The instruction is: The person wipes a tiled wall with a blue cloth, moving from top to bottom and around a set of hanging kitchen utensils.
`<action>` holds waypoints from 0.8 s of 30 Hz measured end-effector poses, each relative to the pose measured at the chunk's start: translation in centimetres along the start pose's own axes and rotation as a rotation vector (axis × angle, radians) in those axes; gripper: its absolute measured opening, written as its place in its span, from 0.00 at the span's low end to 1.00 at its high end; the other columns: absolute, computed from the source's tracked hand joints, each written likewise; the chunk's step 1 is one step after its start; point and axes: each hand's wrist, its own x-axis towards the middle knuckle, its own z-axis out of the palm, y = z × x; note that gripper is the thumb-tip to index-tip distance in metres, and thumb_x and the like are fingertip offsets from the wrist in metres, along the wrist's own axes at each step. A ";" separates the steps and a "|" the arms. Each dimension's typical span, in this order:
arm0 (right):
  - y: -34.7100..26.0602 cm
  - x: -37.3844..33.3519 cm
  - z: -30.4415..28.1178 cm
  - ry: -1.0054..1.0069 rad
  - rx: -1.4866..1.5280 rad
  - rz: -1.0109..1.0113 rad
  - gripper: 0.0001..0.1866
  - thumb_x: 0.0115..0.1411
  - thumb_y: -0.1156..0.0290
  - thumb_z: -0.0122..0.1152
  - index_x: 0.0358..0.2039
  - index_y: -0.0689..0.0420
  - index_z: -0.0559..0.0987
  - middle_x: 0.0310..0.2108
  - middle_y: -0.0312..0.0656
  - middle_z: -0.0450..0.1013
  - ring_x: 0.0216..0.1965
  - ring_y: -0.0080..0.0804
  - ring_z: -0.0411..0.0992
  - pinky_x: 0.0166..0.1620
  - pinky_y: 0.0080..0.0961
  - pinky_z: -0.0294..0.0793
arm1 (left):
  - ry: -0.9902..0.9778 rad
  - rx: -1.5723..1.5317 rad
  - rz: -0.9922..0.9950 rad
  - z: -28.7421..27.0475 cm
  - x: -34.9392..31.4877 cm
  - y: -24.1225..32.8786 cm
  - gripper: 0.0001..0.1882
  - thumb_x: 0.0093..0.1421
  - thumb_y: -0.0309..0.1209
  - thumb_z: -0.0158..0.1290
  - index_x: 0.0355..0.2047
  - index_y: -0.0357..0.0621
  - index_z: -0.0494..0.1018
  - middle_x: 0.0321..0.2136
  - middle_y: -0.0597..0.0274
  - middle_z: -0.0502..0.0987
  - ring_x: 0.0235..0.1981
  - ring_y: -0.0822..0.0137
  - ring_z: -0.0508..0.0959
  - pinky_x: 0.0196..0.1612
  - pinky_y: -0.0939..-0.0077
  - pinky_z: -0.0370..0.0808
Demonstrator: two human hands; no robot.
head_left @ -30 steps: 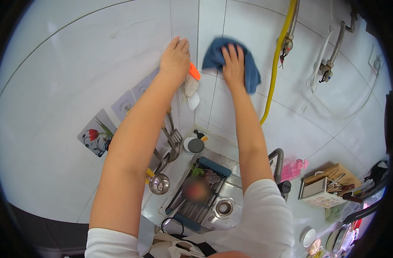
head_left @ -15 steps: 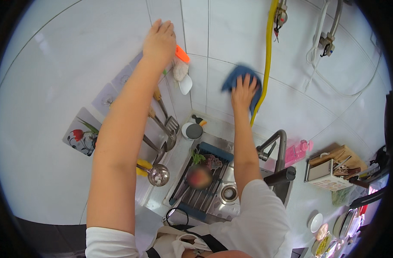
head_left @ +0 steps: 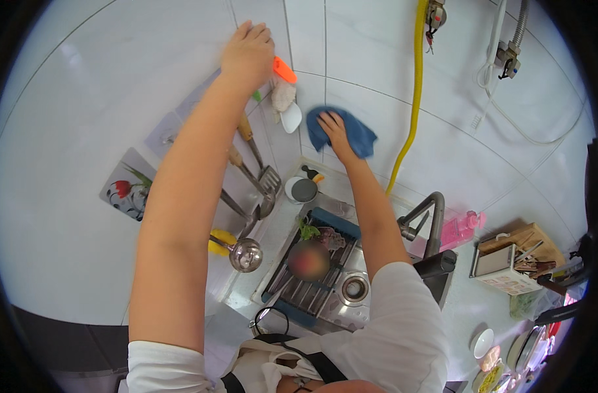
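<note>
My right hand point(head_left: 336, 134) presses a blue cloth point(head_left: 356, 135) against the white tiled wall, fingers over its upper left part. The cloth lies spread left of the yellow hose point(head_left: 417, 98). Higher up on the left, my left hand point(head_left: 248, 56) rests against the wall near the corner, fingers stretched out and holding nothing visible. Just beside it hang an orange-handled tool point(head_left: 284, 70), a whitish scrubber point(head_left: 284, 95) and a white scoop-like piece point(head_left: 291, 119). Below my left forearm hang a slotted turner point(head_left: 269, 178) and a steel ladle point(head_left: 246, 255).
Below is a sink with a drying rack point(head_left: 292, 278), a grey faucet point(head_left: 436, 223) and a grey-lidded container point(head_left: 303, 190). A pink bottle point(head_left: 461, 229), a knife holder point(head_left: 508, 272) and a white bowl point(head_left: 482, 342) stand to the right. Pipe valves point(head_left: 507, 59) stick out above.
My right hand has slid the blue cloth leftward along the wall, away from the yellow hose, and the cloth now lies more spread. My left hand stays against the wall. The view has shifted slightly.
</note>
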 end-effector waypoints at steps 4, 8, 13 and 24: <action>-2.0 -5.4 -1.2 0.001 -0.054 0.286 0.24 0.52 0.78 0.45 0.51 0.51 0.71 0.56 0.37 0.61 0.59 0.42 0.55 0.60 0.36 0.55 | -0.094 -0.035 -0.011 -1.1 -0.6 -0.5 0.13 0.52 0.28 0.47 0.37 0.42 0.76 0.45 0.63 0.74 0.54 0.68 0.67 0.61 0.70 0.54; -2.9 -1.8 -5.7 0.139 -0.577 0.399 0.20 0.55 0.74 0.45 0.49 0.48 0.72 0.55 0.36 0.62 0.59 0.42 0.55 0.58 0.46 0.57 | -0.269 -0.132 -0.082 -4.2 -0.5 -0.1 0.15 0.52 0.25 0.45 0.40 0.39 0.73 0.48 0.59 0.71 0.56 0.65 0.64 0.62 0.69 0.54; -5.3 10.3 -11.2 0.360 -0.554 0.160 0.19 0.54 0.74 0.46 0.47 0.51 0.72 0.55 0.37 0.63 0.58 0.41 0.57 0.56 0.43 0.58 | -0.279 -0.238 -0.189 -7.0 -2.5 -0.6 0.15 0.51 0.24 0.46 0.40 0.36 0.72 0.49 0.55 0.70 0.55 0.63 0.65 0.61 0.67 0.57; -5.5 -2.9 -4.4 0.192 -0.375 0.381 0.16 0.45 0.81 0.52 0.36 0.57 0.79 0.48 0.40 0.70 0.48 0.43 0.65 0.49 0.32 0.66 | 0.087 -0.365 -0.176 -20.0 -15.5 2.6 0.19 0.44 0.22 0.52 0.40 0.35 0.72 0.43 0.52 0.72 0.50 0.56 0.70 0.55 0.62 0.65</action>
